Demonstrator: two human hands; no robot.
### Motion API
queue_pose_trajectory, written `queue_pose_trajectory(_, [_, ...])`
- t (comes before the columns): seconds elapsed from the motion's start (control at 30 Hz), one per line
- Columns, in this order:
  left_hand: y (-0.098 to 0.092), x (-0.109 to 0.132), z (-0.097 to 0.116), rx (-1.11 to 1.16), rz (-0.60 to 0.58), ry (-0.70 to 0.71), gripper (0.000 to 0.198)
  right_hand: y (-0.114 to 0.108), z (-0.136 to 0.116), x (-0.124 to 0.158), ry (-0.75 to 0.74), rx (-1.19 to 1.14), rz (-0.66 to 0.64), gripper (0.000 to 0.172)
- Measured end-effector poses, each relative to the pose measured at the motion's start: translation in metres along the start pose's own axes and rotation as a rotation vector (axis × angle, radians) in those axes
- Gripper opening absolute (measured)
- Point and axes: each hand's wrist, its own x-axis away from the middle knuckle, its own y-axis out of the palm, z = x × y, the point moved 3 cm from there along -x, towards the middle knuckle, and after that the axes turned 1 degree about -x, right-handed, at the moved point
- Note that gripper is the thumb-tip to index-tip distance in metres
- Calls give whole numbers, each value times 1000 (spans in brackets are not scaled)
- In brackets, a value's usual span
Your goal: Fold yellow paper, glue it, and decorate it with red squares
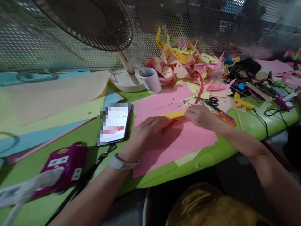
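A narrow orange-yellow paper strip lies across stacked pink sheets on the green table. My left hand, with a pale watch on the wrist, is at the strip's left end, its fingers curled over the paper. At the right end, my right hand has its fingers closed on the same strip. Something dark red shows under the strip between my hands; what it is cannot be made out. Black-handled scissors and an orange cutter lie just beyond my right hand.
Left of the pink sheets lie a phone and a purple power socket. A fan base, a white cup and piled folded paper stand behind. A yellow glue gun rests at the right.
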Motion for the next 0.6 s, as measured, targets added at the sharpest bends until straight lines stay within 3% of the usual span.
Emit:
queue_pose_trajectory(0.13, [-3, -4, 1, -75, 100, -102, 65, -33, 45, 8, 255, 44, 251, 35])
queue_pose_trajectory(0.2, [1, -4, -1, -74, 81, -101, 73, -51, 65, 16, 348, 65, 343, 35])
queue_pose_trajectory(0.3, [11, -2, -7, -84, -18, -111, 76, -64, 84, 31, 375, 100, 375, 35])
queue_pose_trajectory(0.43, [22, 3, -6, -106, -173, -87, 88, -49, 97, 63, 409, 128, 345, 33])
queue_pose_trajectory(0.6, [20, 5, 1, -135, -299, -127, 102, -16, 105, 93, 389, 101, 239, 24])
